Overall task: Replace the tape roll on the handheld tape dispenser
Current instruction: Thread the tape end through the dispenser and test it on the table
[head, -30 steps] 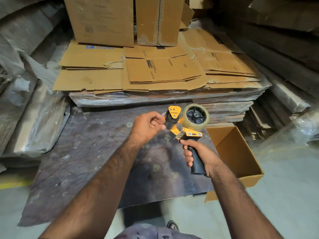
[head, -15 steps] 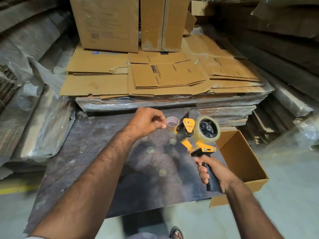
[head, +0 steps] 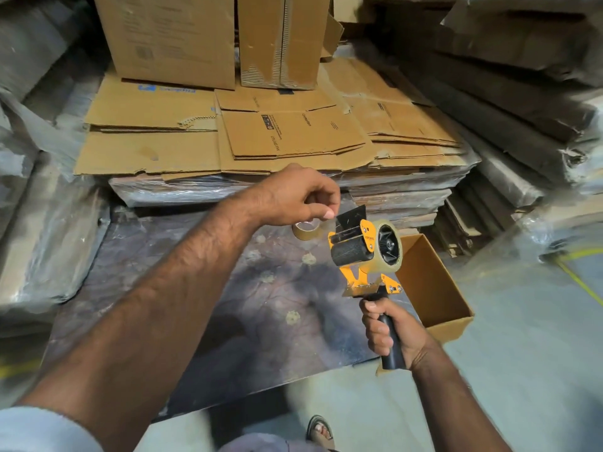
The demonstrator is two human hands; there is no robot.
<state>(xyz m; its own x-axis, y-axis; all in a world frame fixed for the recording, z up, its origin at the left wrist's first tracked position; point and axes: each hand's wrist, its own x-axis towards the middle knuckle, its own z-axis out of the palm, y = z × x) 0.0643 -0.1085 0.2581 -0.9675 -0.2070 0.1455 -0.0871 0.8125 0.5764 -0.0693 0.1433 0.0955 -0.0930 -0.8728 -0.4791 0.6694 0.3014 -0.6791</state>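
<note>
Two hands in view over a dark, stained sheet (head: 202, 288) laid on the floor. Right hand (head: 390, 331) wrapped tight round the black handle of a yellow handheld tape dispenser (head: 365, 256), held upright, handle down, head up. Mounted on the dispenser's hub: a clear tape roll (head: 386, 244), its open side facing right. Black roller at the front of the head, a dark flap raised above it. Left hand (head: 293, 199) up beside the top of the dispenser, fingers curled, thumb and forefinger pressed together just at the edge of that raised flap; cannot tell whether a tape end sits between them or only the flap's corner. Lying on the dark sheet just below the left hand: a second, brown tape roll (head: 305, 228), flat on its side, partly hidden by the fingers. Right of the dispenser, an open cardboard box (head: 434, 288) standing on the floor, its near corner overlapping the sheet's edge. Behind the sheet, a plastic-wrapped stack of flattened cartons (head: 261, 141), with upright cartons (head: 173, 37) standing on the back of it. More wrapped bundles (head: 522, 93) piled to the right and left. At the bottom edge, a sandalled foot (head: 319, 432) on the grey floor, and a pale blue sleeve (head: 39, 429) at the lower left corner.
</note>
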